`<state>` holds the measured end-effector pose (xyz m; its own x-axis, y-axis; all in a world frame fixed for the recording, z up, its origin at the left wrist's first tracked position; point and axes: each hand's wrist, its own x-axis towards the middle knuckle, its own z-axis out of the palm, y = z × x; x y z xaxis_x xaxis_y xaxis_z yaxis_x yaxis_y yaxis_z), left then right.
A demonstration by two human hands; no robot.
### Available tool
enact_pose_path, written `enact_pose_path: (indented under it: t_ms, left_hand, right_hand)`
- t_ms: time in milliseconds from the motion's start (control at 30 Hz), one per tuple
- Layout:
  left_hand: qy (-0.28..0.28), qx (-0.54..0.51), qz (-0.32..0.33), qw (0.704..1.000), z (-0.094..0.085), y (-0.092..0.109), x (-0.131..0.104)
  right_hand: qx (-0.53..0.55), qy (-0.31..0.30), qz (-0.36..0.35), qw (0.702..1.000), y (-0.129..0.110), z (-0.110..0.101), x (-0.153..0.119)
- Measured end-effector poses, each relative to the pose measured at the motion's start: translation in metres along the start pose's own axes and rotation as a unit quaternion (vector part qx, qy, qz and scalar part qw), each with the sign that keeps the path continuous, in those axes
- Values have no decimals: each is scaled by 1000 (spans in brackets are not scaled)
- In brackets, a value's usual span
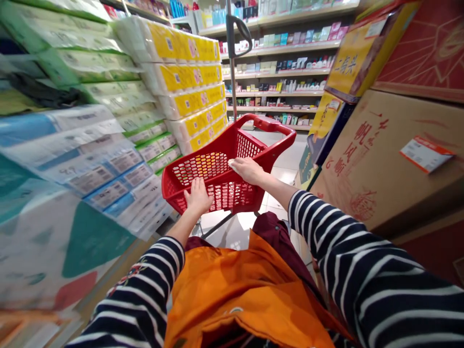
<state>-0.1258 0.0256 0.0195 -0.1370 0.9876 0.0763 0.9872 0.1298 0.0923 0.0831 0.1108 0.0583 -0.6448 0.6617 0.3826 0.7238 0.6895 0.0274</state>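
A red plastic shopping cart with perforated basket walls stands in front of me, its handle at the far right end. My left hand lies on the near side rim, fingers stretched out and thumb apart, holding nothing. Over the basket, by the near rim, my right hand is closed round a small white cloth. Only an edge of the cloth shows past the fingers. No goods can be seen inside the part of the basket in view.
Yellow-and-white packs and green packs are stacked on the left, with blue-and-white packs nearer. Cardboard boxes line the right. A metal pole rises behind the cart, before stocked shelves.
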Motion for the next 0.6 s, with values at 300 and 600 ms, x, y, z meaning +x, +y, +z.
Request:
enact_pose_path:
  t_ms: [300,600]
  left_hand:
    - [4,-5,-58,998,6,-47,-13]
    - [20,-18,-36,999,9,-47,-21]
  right_hand:
    - [13,46,12,999,-22,26,13]
    - [13,39,-59,997,-67,45,23]
